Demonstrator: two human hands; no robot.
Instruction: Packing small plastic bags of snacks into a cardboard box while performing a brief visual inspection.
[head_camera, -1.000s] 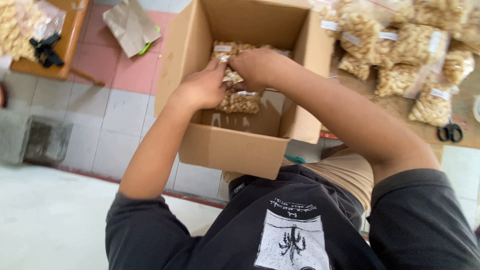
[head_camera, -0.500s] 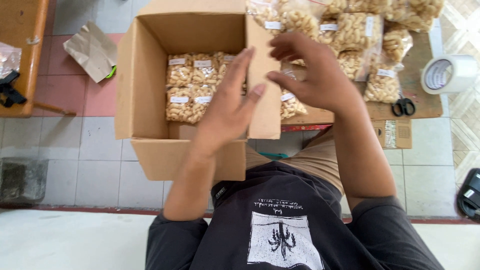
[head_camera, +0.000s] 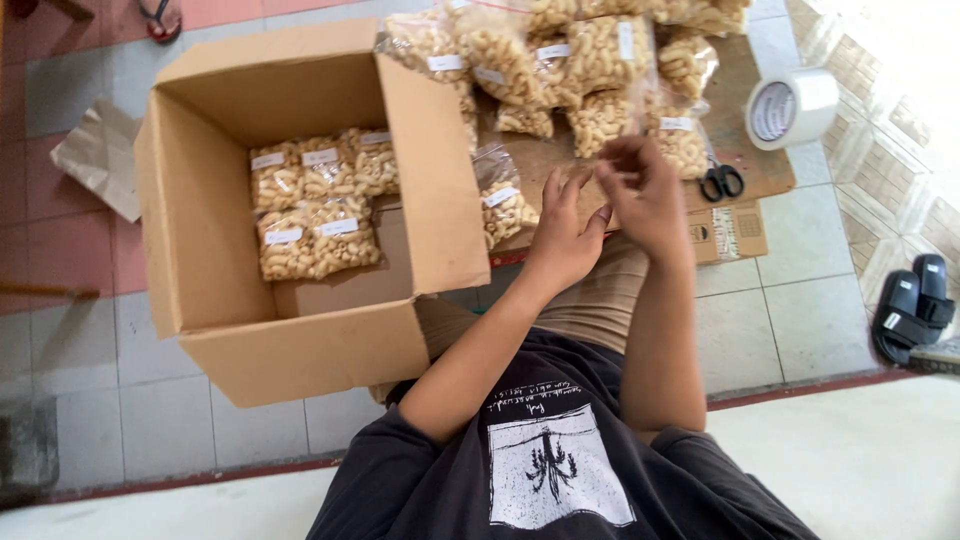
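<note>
Low in the frame sits the person's dark printed shirt, with both forearms rising toward the centre. The left hand is open, fingers spread and pointing up, holding nothing, just below a small clear bag of pale snacks lying on a flat sheet of cardboard. The right hand is beside it, fingers loosely curled; whether it pinches anything cannot be told. To the left, an open cardboard box holds rows of packed snack bags against its far wall. Right of the hands lie black scissors. Farther up, a heap of snack bags fills the upper centre, a roll of tape stands at upper right, and black sandals sit at the right edge.
</note>
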